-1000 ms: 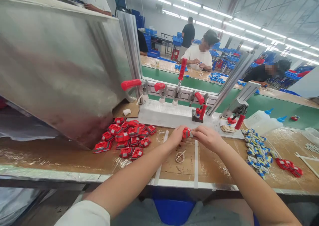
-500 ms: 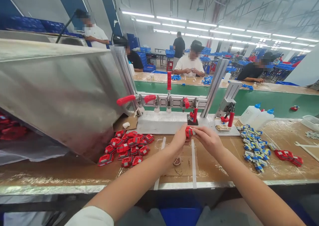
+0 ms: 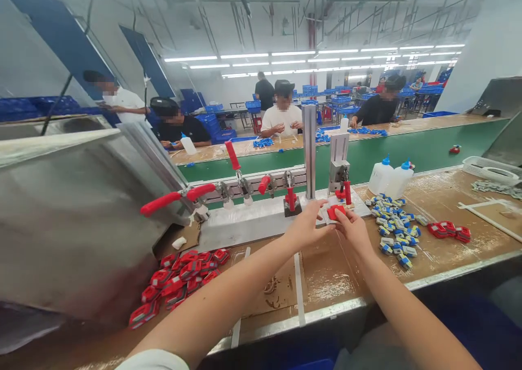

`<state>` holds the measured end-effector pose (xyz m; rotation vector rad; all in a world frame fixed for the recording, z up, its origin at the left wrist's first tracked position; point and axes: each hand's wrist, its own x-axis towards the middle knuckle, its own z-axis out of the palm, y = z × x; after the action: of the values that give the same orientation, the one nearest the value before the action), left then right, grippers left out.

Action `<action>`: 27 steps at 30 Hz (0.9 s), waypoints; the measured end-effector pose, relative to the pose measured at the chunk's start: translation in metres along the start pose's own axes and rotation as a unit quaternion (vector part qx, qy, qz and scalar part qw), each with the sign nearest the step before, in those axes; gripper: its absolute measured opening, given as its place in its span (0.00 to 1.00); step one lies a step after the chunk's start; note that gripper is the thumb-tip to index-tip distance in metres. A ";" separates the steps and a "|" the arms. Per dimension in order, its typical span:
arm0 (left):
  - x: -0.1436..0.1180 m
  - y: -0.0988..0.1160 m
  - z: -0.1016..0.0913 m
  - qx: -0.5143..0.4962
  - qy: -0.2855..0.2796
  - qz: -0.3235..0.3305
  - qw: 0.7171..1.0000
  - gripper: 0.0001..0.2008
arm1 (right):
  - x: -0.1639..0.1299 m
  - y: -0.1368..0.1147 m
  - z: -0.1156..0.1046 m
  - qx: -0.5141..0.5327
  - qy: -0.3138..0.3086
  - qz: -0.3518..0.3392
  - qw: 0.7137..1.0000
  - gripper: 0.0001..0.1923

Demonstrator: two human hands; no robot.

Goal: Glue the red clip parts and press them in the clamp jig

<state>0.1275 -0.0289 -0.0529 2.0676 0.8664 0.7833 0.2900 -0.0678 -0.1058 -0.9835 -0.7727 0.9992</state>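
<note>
- Your left hand [image 3: 304, 227] and right hand [image 3: 354, 230] both pinch the red part [image 3: 336, 211], fingers closed on it.
- It sits between them, just before the white jig [image 3: 253, 218], above the surface [image 3: 326, 272].

Plastic, metal and taped board

Glossy red plastic part [image 3: 336, 212]; brushed metal chute [image 3: 81, 223]; desk [image 3: 326, 272] of brown board under shiny, wrinkled tape.

Small red plastic part [image 3: 336, 212] (squarish), held at fixture base
</note>
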 end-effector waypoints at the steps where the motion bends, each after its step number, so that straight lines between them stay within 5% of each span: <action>1: 0.003 -0.001 0.003 0.009 -0.008 0.026 1.000 0.29 | 0.001 0.002 -0.005 0.027 0.001 0.034 0.999 0.28; 6: 0.026 -0.008 0.024 -0.024 0.005 0.027 0.999 0.15 | 0.008 0.018 -0.021 0.041 0.005 0.097 0.994 0.28; 12: 0.070 -0.031 0.027 0.070 0.050 -0.059 0.995 0.19 | 0.049 0.006 -0.047 -0.098 0.122 -0.030 0.987 0.27; 19: 0.115 -0.045 0.022 0.167 0.070 -0.095 0.979 0.14 | 0.064 -0.047 -0.046 -0.153 0.008 -0.104 0.983 0.26; 23: 0.130 -0.045 0.037 0.156 0.062 -0.083 0.982 0.15 | 0.056 -0.091 -0.030 -0.122 -0.057 -0.200 0.970 0.29; 27: 0.142 -0.052 0.056 0.110 0.060 -0.077 0.989 0.16 | 0.065 -0.116 -0.018 -0.104 -0.064 -0.188 0.975 0.31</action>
<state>0.2358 0.0848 -0.0901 2.1280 1.2108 0.7628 0.3664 -0.0378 0.0005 -0.9113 -1.1414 0.6655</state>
